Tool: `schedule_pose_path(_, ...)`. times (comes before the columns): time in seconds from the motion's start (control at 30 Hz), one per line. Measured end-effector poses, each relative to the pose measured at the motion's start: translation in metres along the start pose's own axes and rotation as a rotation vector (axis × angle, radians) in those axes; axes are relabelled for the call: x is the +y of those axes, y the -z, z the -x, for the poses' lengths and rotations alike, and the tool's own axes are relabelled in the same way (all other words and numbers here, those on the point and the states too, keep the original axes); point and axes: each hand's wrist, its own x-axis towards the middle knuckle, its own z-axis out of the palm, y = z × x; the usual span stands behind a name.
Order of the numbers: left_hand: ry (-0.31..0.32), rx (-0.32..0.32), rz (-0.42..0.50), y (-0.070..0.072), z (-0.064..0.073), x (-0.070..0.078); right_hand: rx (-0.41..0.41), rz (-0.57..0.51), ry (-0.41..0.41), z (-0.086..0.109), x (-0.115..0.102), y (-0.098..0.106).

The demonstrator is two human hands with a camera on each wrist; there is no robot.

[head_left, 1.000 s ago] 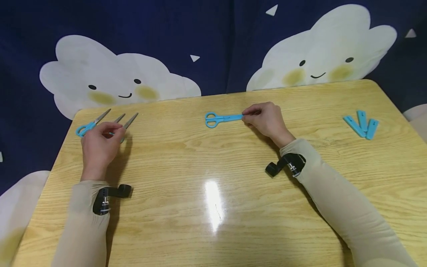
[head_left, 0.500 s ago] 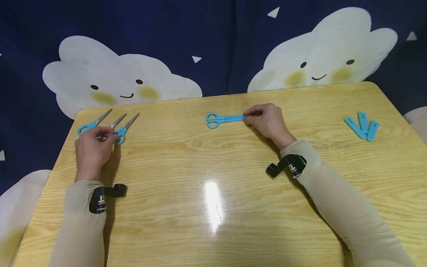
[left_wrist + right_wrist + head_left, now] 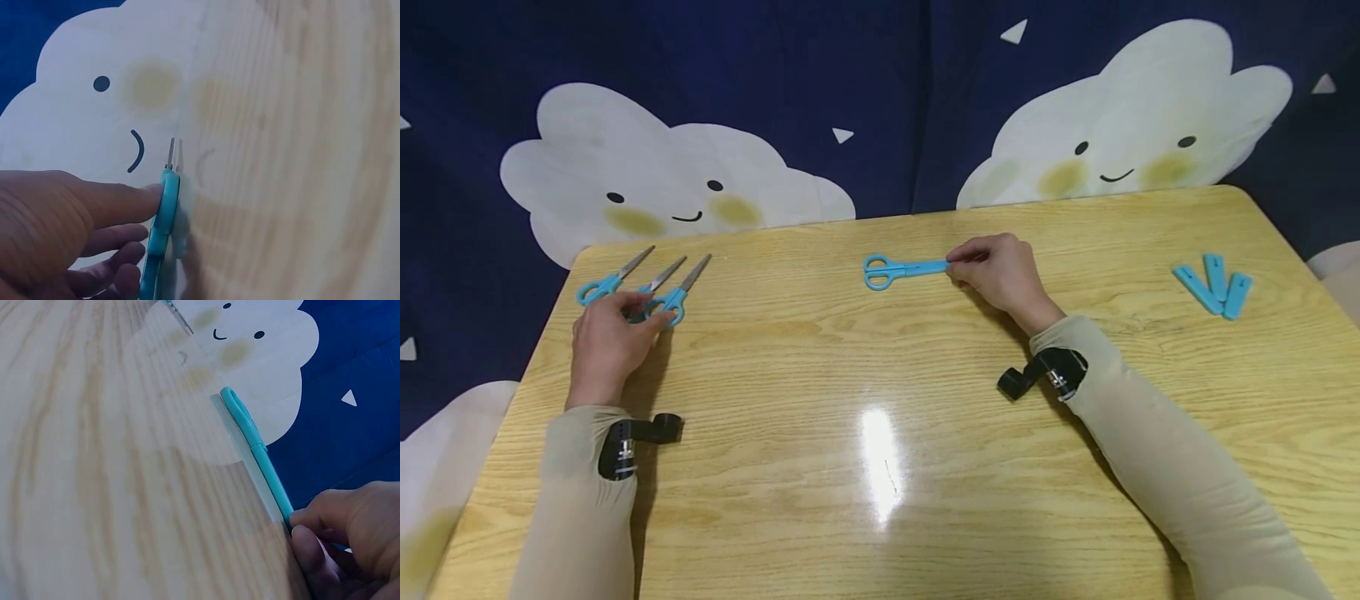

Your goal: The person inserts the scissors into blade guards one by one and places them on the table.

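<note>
Blue-handled scissors (image 3: 877, 272) lie at the table's middle back, a blue blade cover (image 3: 925, 267) over their blades. My right hand (image 3: 1000, 267) pinches the cover's far end between thumb and fingertips, also in the right wrist view (image 3: 272, 478). At the left, three uncovered scissors lie side by side, blades toward the back. My left hand (image 3: 606, 337) is at the handles of the rightmost scissors (image 3: 692, 275), thumb on the handle (image 3: 165, 206) and fingers curled beside it. It partly hides the middle scissors (image 3: 667, 272); the leftmost scissors (image 3: 636, 262) lie beyond.
Three loose blue blade covers (image 3: 1215, 287) lie near the right end of the wooden table (image 3: 790, 400). A dark blue curtain (image 3: 887, 100) with cloud prints hangs behind the back edge. Both wrists carry black camera straps (image 3: 1060, 369).
My left hand has drawn back from the blades to the handles, and the rightmost scissors have shifted slightly left. The right hand stays at the blade cover.
</note>
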Motion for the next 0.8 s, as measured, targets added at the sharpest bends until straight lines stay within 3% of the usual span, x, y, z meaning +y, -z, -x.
schedule_pose_path(0.8,0.014,-0.124,-0.044,0.0034,0.0027,-0.0016,0.002,-0.006,-0.006,0.0011,-0.0023,0.0002)
